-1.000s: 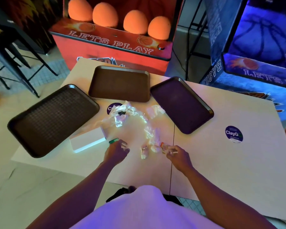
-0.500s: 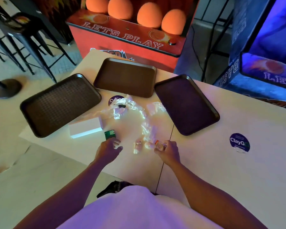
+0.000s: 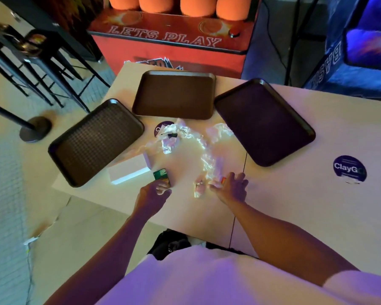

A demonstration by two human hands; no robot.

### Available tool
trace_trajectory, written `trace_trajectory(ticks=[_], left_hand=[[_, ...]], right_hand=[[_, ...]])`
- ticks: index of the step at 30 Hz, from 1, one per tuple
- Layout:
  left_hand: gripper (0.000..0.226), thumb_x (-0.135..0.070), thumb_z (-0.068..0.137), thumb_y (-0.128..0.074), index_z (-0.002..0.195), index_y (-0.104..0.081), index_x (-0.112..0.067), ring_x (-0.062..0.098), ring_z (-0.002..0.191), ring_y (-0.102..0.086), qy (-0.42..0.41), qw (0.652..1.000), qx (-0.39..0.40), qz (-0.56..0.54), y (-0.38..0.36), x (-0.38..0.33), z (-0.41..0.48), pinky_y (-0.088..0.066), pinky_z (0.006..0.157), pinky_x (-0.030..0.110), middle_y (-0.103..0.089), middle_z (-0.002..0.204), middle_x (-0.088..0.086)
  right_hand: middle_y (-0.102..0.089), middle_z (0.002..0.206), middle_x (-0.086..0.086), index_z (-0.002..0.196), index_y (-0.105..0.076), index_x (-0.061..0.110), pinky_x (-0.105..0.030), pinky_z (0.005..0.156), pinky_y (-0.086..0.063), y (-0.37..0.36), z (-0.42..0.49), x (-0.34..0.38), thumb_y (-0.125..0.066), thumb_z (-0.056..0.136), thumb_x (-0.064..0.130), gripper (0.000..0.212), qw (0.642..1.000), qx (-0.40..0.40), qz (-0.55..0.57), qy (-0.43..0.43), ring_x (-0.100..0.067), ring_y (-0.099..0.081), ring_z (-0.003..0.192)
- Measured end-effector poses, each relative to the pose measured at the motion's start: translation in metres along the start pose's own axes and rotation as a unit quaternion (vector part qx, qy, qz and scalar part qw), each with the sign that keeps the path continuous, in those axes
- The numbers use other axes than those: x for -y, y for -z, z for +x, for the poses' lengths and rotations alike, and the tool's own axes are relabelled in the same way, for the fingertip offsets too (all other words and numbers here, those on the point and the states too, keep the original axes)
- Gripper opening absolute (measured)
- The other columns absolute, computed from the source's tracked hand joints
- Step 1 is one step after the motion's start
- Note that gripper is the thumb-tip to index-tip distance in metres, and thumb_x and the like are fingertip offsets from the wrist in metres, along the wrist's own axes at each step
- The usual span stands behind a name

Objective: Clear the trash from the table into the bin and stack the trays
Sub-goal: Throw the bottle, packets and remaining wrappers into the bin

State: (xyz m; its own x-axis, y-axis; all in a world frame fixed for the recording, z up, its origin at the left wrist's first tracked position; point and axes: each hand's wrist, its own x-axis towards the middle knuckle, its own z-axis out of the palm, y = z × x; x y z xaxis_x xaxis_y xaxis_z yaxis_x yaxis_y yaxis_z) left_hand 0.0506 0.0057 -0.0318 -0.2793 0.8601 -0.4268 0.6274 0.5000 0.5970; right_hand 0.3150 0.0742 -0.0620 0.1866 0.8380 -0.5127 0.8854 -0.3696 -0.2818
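Three brown trays, the left tray (image 3: 95,142), the middle tray (image 3: 174,94) and the right tray (image 3: 264,122), were pictured spread apart along the far side of the desk (image 3: 295,216), none yet stacked. The trash was left in the gap between them: crumpled wrappers (image 3: 180,135), a strip of clear plastic (image 3: 209,159), a white box (image 3: 130,170) just beside the left tray, and a green packet (image 3: 161,175) at the box's near corner. Most of it lay within easy reach of the near edge, a spread judged suited to being gathered by both hands at once. No bin was shown.

The left hand (image 3: 152,194) was reached forward with fingers curled at the green packet's near edge; whether the packet was actually gripped could not be told. The right hand (image 3: 231,188) was laid flat with fingers straight and fanned over the near end of the plastic. A small crumpled wad (image 3: 199,189) was seen between the two hands.
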Motion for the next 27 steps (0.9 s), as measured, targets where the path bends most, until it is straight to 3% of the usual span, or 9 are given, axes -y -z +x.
trace_trajectory(ticks=[7,13,20,23,27], left_hand=[[0.020,-0.024,0.087,-0.078,0.106,-0.075,-0.020,0.012,0.094,-0.074,-0.049,0.998,0.023,-0.018,0.037,0.009,0.052,-0.058,0.094,0.036,-0.078,0.101,-0.006],[0.019,-0.030,0.089,-0.077,0.107,-0.074,-0.024,0.009,0.091,-0.073,-0.064,0.997,0.049,-0.022,0.060,0.035,0.087,-0.061,0.086,0.035,-0.077,0.103,-0.008],[0.021,-0.035,0.090,-0.074,0.110,-0.072,-0.028,0.010,0.096,-0.071,-0.091,0.992,0.082,-0.003,0.074,0.038,0.116,-0.060,0.086,0.033,-0.075,0.109,-0.011],[0.023,-0.033,0.091,-0.072,0.112,-0.071,-0.025,0.012,0.098,-0.070,-0.118,0.989,0.083,0.018,0.075,0.026,0.132,-0.059,0.088,0.036,-0.074,0.110,-0.008],[0.037,-0.031,0.092,-0.071,0.126,-0.065,-0.020,0.023,0.114,-0.064,-0.159,0.983,0.070,0.063,0.069,0.003,0.154,-0.054,0.097,0.040,-0.067,0.129,0.001]], right_hand=[[-0.050,0.133,-0.014,0.131,-0.057,0.009,-0.040,0.102,-0.049,-0.014,0.004,0.025,-0.069,0.088,0.041,0.055,1.000,-0.017,-0.001,-0.017,-0.034,-0.050,0.125],[-0.063,0.119,-0.017,0.119,-0.066,0.009,-0.040,0.102,-0.049,-0.025,-0.006,0.036,-0.073,0.083,0.038,0.047,0.996,-0.027,0.045,-0.070,-0.036,-0.061,0.114],[-0.071,0.105,-0.007,0.102,-0.066,0.013,-0.036,0.085,-0.055,-0.042,-0.018,0.036,-0.079,0.076,0.027,0.032,0.987,-0.047,0.109,-0.113,-0.031,-0.067,0.099],[-0.073,0.102,-0.002,0.099,-0.065,0.018,-0.030,0.076,-0.049,-0.049,-0.025,0.037,-0.079,0.076,0.020,0.027,0.983,-0.044,0.139,-0.115,-0.027,-0.067,0.092],[-0.074,0.104,-0.004,0.107,-0.066,0.014,-0.031,0.080,-0.050,-0.057,-0.035,0.033,-0.081,0.078,0.019,0.033,0.976,-0.030,0.178,-0.122,-0.029,-0.069,0.096]])
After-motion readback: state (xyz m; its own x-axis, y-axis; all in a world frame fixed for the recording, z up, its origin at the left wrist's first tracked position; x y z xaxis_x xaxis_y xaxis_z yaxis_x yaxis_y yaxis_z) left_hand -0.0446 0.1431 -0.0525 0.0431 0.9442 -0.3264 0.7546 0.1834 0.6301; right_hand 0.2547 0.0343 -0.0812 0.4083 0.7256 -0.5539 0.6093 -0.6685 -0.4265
